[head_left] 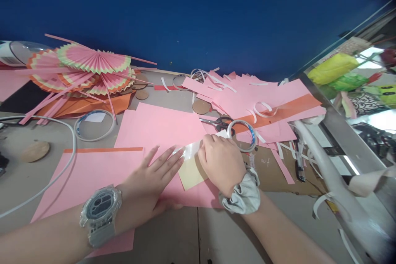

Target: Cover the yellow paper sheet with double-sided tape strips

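My left hand [151, 181], a grey watch on its wrist, lies flat with fingers spread on a pink paper sheet [161, 128], holding it down. My right hand [221, 163], a grey scrunchie on its wrist, is closed on a strip of clear tape [189, 149] that runs to the left fingertips. A cream paper piece [191, 173] lies under the strip, between both hands. A tape roll [243, 134] and scissors [216, 123] sit just beyond the right hand.
Folded pink and green paper fans [83, 68] are piled at the far left on orange paper. More pink sheets [256, 99] and an orange strip lie at the far right. A white cable [52, 179] curves on the left. An empty tape ring [94, 126] lies nearby.
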`<state>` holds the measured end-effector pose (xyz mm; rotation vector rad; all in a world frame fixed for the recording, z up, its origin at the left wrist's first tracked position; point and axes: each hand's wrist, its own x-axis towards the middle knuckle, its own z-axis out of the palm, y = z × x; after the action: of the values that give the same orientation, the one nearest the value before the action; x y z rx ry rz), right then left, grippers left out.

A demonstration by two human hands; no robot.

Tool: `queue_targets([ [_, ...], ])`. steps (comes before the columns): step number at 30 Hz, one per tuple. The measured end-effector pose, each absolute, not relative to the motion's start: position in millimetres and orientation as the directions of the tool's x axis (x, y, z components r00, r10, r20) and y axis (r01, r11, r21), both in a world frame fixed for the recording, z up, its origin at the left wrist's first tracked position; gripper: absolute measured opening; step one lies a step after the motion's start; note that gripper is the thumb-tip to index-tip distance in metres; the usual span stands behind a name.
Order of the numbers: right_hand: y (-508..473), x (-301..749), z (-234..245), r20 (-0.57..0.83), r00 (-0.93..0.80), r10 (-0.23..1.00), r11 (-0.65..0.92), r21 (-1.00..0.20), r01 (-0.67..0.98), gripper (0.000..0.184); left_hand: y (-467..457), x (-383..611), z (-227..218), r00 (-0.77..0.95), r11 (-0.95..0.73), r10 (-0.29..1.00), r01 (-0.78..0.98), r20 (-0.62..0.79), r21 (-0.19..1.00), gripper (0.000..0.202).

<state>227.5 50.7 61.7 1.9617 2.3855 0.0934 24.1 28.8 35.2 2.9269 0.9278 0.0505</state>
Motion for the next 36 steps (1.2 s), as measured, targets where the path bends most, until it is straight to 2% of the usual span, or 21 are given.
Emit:
queue_targets([
  [12, 49.2, 229.6, 58.9, 0.045, -0.183, 0.982, 0.183, 0.008, 0.983, 0.016, 26.4, 19.4, 34.5, 0.821, -0.824, 0.567, 0.565, 0.06, 0.052, 0.07],
  [18, 48.9, 232.3, 57.2, 0.113, -0.239, 0.964, 0.245, -0.043, 0.968, 0.015, 24.6, 12.7, 32.8, 0.806, -0.81, 0.587, 0.583, 0.076, 0.066, 0.071],
  [21, 49.3, 234.2, 57.8, 0.183, -0.245, 0.952, 0.261, -0.072, 0.963, 0.016, 22.0, 6.2, 33.1, 0.801, -0.804, 0.595, 0.591, 0.066, 0.063, 0.07],
  [25, 51.4, 239.8, 56.7, 0.172, -0.209, 0.963, 0.232, -0.125, 0.965, 0.016, 19.1, -3.4, 34.9, 0.814, -0.815, 0.579, 0.578, 0.041, 0.044, 0.071],
  [27, 53.6, 244.5, 56.6, 0.166, -0.179, 0.97, 0.21, -0.19, 0.959, 0.017, 19.1, -8.3, 36.8, 0.818, -0.819, 0.574, 0.573, 0.036, 0.036, 0.073],
  [32, 59.2, 260.3, 69.8, 0.168, -0.097, 0.981, 0.167, -0.478, 0.862, 0.016, 24.5, -15.0, 45.9, 0.83, -0.83, 0.557, 0.555, 0.02, 0.063, 0.069],
  [34, 59.3, 267.2, 81.8, 0.176, -0.03, 0.984, 0.12, -0.526, 0.842, 0.017, 26.5, -11.8, 50.3, 0.815, -0.814, 0.579, 0.575, 0.031, 0.084, 0.06],
  [36, 57.7, 272.8, 94.1, 0.113, 0.001, 0.994, 0.061, -0.542, 0.838, 0.017, 26.5, -4.2, 53.3, 0.779, -0.78, 0.624, 0.617, 0.063, 0.098, 0.055],
])
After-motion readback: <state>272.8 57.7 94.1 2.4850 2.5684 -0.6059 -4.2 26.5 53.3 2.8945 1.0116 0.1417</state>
